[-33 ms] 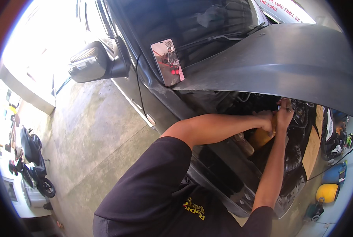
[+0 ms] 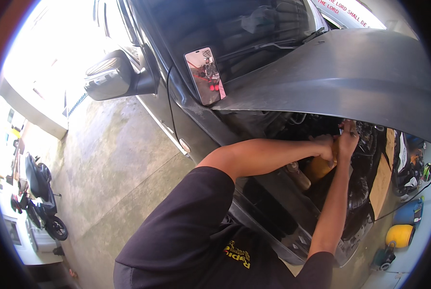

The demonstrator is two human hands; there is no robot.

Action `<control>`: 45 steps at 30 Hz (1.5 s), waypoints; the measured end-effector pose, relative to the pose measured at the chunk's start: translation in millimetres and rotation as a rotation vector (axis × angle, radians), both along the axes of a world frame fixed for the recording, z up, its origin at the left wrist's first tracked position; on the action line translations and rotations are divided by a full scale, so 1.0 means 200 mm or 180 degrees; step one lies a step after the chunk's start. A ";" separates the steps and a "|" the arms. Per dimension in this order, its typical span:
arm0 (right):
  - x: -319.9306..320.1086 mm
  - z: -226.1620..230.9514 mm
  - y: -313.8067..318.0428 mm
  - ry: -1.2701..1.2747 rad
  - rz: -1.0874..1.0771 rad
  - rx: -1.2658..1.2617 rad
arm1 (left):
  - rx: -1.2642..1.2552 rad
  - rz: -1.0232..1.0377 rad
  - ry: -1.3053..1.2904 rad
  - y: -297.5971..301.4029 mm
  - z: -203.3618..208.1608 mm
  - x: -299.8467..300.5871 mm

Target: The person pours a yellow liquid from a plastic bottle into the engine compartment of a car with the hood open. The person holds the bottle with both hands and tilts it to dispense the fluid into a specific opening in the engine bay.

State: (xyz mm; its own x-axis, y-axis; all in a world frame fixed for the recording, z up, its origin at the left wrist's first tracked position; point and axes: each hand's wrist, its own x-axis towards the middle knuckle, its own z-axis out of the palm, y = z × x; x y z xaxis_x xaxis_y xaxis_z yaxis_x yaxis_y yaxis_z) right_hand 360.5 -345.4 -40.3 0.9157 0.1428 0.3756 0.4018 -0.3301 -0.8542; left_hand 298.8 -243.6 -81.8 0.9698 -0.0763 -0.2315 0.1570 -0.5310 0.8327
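Both arms reach under the raised bonnet of a dark car, into the engine bay. My left hand is closed at the upper end of a yellow, smooth-sided object, whose kind I cannot make out. Right beside it, my right hand is bent with curled fingers close to the bonnet's edge. Something small and shiny shows near those fingertips, but its shape is mostly hidden. A greyish cylindrical part lies just left of the yellow object.
A phone leans at the windscreen's lower corner. The side mirror juts out left. Hoses and cardboard flank the bay's right side. A yellow drum and blue drum stand beyond; a motorcycle is far left.
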 end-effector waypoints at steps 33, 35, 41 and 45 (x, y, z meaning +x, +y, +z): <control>0.02 -0.04 -0.02 0.0191 -0.0217 -0.0524 | 0.0367 0.0190 -0.0038 -0.02 0.10 -0.10; -0.05 0.08 0.04 0.0386 -0.0191 -0.0519 | 0.0334 0.0202 -0.0022 0.01 0.11 -0.06; -0.05 0.09 -0.01 0.0876 0.0269 0.0548 | 0.0184 0.0210 -0.0022 0.01 0.17 -0.09; -0.09 0.13 0.01 0.0908 0.0499 0.1137 | 0.0207 0.0259 0.0031 0.04 0.17 -0.08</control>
